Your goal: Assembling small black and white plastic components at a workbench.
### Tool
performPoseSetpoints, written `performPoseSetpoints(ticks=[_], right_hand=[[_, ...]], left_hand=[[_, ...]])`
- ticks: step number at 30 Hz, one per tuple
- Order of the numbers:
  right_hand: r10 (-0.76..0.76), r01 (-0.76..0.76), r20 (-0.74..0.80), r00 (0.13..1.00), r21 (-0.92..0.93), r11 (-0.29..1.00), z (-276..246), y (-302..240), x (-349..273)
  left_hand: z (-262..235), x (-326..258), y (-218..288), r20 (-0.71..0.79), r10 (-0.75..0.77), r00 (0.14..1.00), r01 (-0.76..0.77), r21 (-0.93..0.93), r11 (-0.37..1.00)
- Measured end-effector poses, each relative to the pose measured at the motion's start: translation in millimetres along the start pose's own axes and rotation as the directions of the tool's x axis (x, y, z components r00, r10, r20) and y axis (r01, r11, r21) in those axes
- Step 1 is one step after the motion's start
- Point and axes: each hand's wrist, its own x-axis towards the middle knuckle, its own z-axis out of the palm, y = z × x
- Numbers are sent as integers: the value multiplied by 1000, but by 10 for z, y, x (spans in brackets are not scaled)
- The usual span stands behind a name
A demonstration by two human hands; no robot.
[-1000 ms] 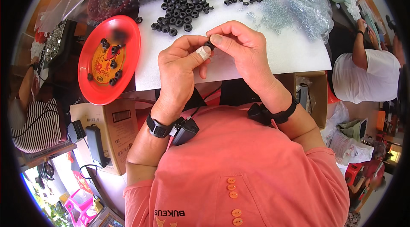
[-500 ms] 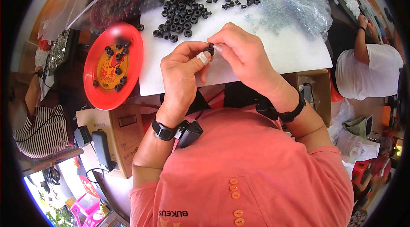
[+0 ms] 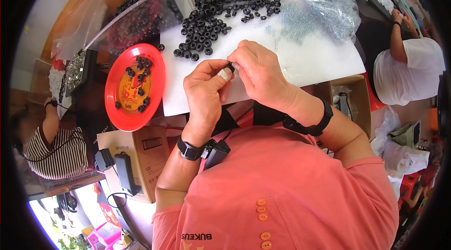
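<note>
In front of my chest both hands meet over a small black round part (image 3: 230,66). My left hand (image 3: 203,91) is closed on it between thumb and forefinger; a white bandage (image 3: 225,74) wraps that thumb. From the other side, my right hand (image 3: 260,74) pinches the same part, and its fingertips cover most of it. Beyond the hands a large heap of similar black ring-shaped parts (image 3: 221,1) lies on a white sheet (image 3: 282,66). A red plate (image 3: 158,81) at the left holds several black pieces.
Behind the plate stands a clear plastic bin (image 3: 136,15) of black parts. Tiny silvery pieces (image 3: 298,22) spill beside a clear bag (image 3: 331,8) at the far right. Cardboard boxes (image 3: 152,156) flank me below the table. Co-workers sit left (image 3: 58,151) and right (image 3: 408,74).
The whole view has shifted slightly, so table and plate appear lower. My right fingers have closed in further over the black part, which shows less now.
</note>
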Motion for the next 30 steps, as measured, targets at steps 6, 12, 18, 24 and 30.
performPoseSetpoints(ticks=[6,12,18,24,30], right_hand=[[144,-168,106,984,284,944,2,151,-31],[-119,118,38,992,24,993,-54,100,54],[51,-63,72,996,182,981,-26,93,-17],[-48,43,49,998,111,993,-47,136,-60],[89,-87,-3,996,177,980,-12,-39,-107]], left_hand=[[-1,1,14,4,-6,1000,6,-7,1000],[-18,13,43,26,-32,999,33,-15,999],[13,2,28,-4,-39,999,39,16,999],[45,-4,88,28,-21,999,20,40,999],[90,-20,123,30,-11,999,9,75,997]])
